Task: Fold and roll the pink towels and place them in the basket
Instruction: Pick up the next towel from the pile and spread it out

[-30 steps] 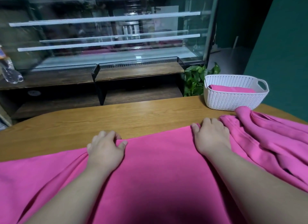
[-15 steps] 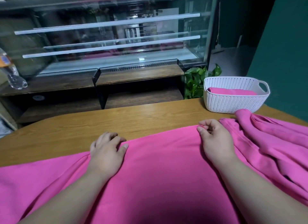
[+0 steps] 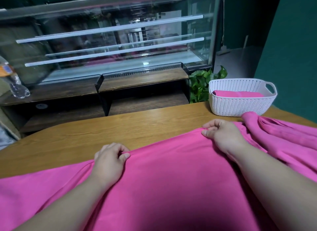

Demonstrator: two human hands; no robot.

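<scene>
A large pink towel [image 3: 164, 175] lies spread over the near side of the wooden table [image 3: 133, 127]. My left hand [image 3: 109, 160] pinches the towel's far edge, fingers curled with the thumb on top. My right hand [image 3: 221, 136] pinches the same edge further right. More pink towel [image 3: 281, 138] lies bunched in folds to the right of my right hand. A white perforated basket [image 3: 240, 103] stands at the table's far right with a rolled pink towel [image 3: 238, 94] inside.
Beyond the table stand a dark wooden shelf unit [image 3: 142, 79] and a glass display case [image 3: 109, 41]. A green plant [image 3: 200, 84] sits left of the basket. A plastic bottle [image 3: 15, 83] lies at the far left. A green wall is on the right.
Both hands went from lying flat on the towel to curling their fingers and pinching its far edge. The edge has lifted slightly under the right hand.
</scene>
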